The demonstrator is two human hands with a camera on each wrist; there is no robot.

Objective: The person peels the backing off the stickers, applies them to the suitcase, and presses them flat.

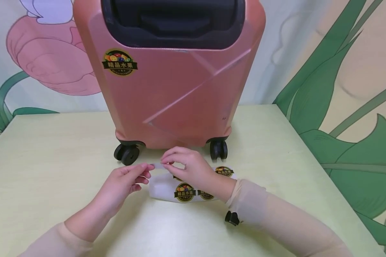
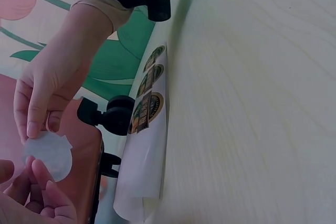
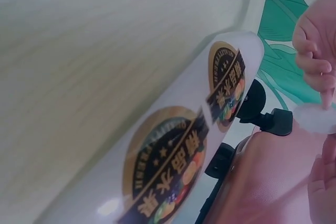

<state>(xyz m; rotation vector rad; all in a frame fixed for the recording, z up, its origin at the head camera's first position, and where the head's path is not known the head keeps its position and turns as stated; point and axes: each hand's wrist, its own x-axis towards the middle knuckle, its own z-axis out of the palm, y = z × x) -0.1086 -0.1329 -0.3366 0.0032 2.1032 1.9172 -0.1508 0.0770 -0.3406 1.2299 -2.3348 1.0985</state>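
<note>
Between my two hands is a round sticker, its pale back showing in the left wrist view [image 2: 55, 156] and only a thin strip of it [image 1: 159, 166] in the head view. My left hand [image 1: 123, 184] pinches its left edge with the fingertips. From the other side my right hand [image 1: 189, 166] pinches the right edge between thumb and fingers. Below the hands lies a white sticker sheet [image 1: 162, 187], curled up from the table, with several black and gold fruit stickers [image 1: 184, 192] on it. My right hand and wrist cover part of the sheet.
A pink suitcase [image 1: 180, 96] stands upright behind the hands on black wheels [image 1: 218, 150]. One fruit sticker [image 1: 120, 62] is on its upper left front. The pale wooden table [image 1: 51, 160] reaches a wall painted with leaves [image 1: 347, 142]. A black wrist device [image 1: 232, 218] sits under the right sleeve.
</note>
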